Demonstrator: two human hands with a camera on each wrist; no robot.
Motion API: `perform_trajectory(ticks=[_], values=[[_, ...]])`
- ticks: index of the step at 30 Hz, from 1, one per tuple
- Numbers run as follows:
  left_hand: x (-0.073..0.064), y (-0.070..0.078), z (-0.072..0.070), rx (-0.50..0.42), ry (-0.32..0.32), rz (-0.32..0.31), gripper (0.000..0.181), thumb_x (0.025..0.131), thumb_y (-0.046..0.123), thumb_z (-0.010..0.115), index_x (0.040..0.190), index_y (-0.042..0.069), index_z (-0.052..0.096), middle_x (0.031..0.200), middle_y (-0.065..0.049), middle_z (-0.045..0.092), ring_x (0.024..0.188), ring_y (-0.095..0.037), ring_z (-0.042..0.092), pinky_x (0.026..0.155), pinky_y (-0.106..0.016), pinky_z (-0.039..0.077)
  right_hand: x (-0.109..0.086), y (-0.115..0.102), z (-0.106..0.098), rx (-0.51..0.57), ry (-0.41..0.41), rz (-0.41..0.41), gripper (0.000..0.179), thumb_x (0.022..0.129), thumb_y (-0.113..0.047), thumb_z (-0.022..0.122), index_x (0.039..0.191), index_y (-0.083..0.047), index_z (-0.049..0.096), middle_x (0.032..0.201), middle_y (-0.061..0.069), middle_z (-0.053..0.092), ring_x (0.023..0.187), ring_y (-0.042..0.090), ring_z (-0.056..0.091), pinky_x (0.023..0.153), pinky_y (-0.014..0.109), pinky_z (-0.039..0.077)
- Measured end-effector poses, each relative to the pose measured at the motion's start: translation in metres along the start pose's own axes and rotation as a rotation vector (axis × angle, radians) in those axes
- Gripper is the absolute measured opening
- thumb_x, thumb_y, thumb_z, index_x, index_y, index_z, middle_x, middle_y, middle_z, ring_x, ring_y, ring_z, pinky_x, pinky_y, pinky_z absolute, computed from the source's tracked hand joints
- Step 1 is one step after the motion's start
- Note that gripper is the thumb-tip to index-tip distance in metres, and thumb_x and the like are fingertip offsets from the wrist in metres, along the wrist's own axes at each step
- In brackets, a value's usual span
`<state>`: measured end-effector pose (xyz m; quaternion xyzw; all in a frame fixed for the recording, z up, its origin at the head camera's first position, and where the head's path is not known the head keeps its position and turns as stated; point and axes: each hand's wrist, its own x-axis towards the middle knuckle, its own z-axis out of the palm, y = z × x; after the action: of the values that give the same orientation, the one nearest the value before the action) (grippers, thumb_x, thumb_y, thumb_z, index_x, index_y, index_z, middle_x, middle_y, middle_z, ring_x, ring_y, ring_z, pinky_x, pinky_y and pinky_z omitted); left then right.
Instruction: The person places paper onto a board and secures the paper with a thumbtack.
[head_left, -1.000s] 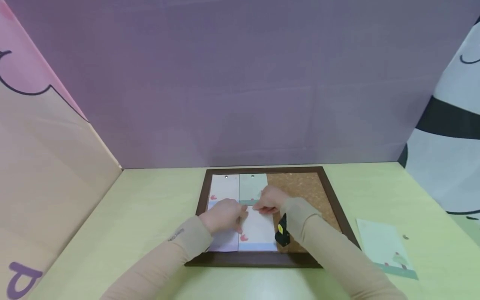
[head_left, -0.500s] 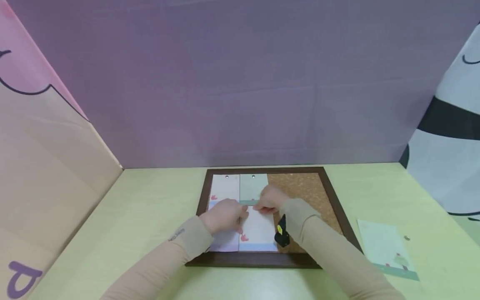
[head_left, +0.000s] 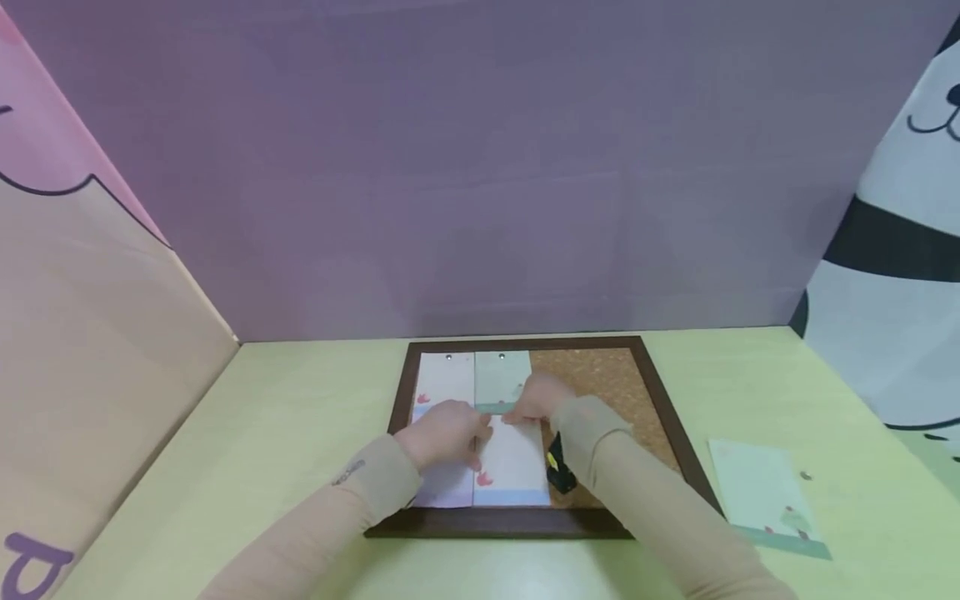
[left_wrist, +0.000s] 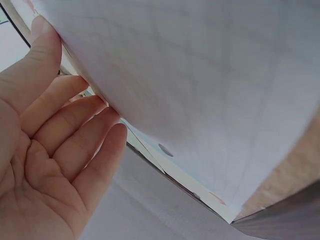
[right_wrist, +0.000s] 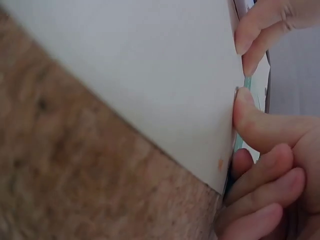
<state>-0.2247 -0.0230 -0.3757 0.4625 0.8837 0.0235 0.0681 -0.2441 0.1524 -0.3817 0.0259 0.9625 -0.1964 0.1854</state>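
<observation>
A white sheet with a red print (head_left: 513, 467) lies in the lower middle of the framed corkboard (head_left: 592, 375). At its top edge, my right hand (head_left: 540, 398) presses with the thumb; a small grey rim, like a thumbtack's, shows under the thumb tip in the right wrist view, mostly hidden. The other right fingers are curled. My left hand (head_left: 448, 432) rests its fingertips along the sheet's upper left, fingers relaxed, beside a lower-left sheet (head_left: 442, 494). Above, a pink-white sheet (head_left: 442, 379) and a green sheet (head_left: 495, 383) each carry a tack at the top.
On the table right of the board lie a loose green sheet (head_left: 757, 483) and a small metal tack (head_left: 806, 476). The board's dark frame (head_left: 502, 523) is near the table's front. A purple cloth wall (head_left: 480, 183) stands behind.
The head view has shifted slightly. Both hands keep their places at the sheet's top edge, with the right hand and wrist turned a little.
</observation>
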Motion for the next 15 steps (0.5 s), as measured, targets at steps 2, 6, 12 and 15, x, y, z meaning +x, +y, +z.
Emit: perform_trajectory(ticks=[2,6,12,15], values=[[-0.001,0.0,0.0,0.002,-0.006,-0.01,0.027,0.068,0.033,0.082,0.065,0.017,0.06,0.064,0.008,0.057,0.058,-0.008,0.051,0.061,-0.022,0.046,0.001,0.0,0.0,-0.003,-0.012,-0.014,0.045,0.076,-0.038,0.077,0.051,-0.013,0.049,0.052,-0.002,0.047,0.049,0.012,0.039,0.05,0.022,0.036],[-0.001,0.0,-0.001,-0.005,-0.001,-0.016,0.025,0.069,0.032,0.081,0.065,0.017,0.061,0.064,0.008,0.058,0.059,-0.008,0.052,0.061,-0.021,0.046,0.004,0.004,0.001,0.06,-0.037,0.001,0.046,0.077,-0.036,0.077,0.047,-0.013,0.05,0.044,-0.003,0.044,0.04,0.008,0.033,0.043,0.02,0.032],[0.001,0.003,-0.002,-0.022,-0.008,-0.023,0.026,0.069,0.032,0.081,0.065,0.017,0.061,0.063,0.009,0.057,0.059,-0.008,0.051,0.061,-0.022,0.046,0.005,0.012,0.0,0.179,-0.055,0.008,0.039,0.075,-0.031,0.079,0.05,-0.013,0.055,0.045,-0.003,0.049,0.038,0.006,0.036,0.039,0.018,0.032],[0.002,0.003,-0.003,-0.01,-0.006,-0.016,0.025,0.069,0.033,0.081,0.064,0.017,0.061,0.064,0.008,0.057,0.06,-0.009,0.053,0.062,-0.023,0.047,0.004,0.015,0.0,0.195,-0.055,-0.017,0.039,0.075,-0.03,0.079,0.05,-0.013,0.055,0.044,-0.003,0.05,0.037,0.005,0.036,0.038,0.017,0.032]])
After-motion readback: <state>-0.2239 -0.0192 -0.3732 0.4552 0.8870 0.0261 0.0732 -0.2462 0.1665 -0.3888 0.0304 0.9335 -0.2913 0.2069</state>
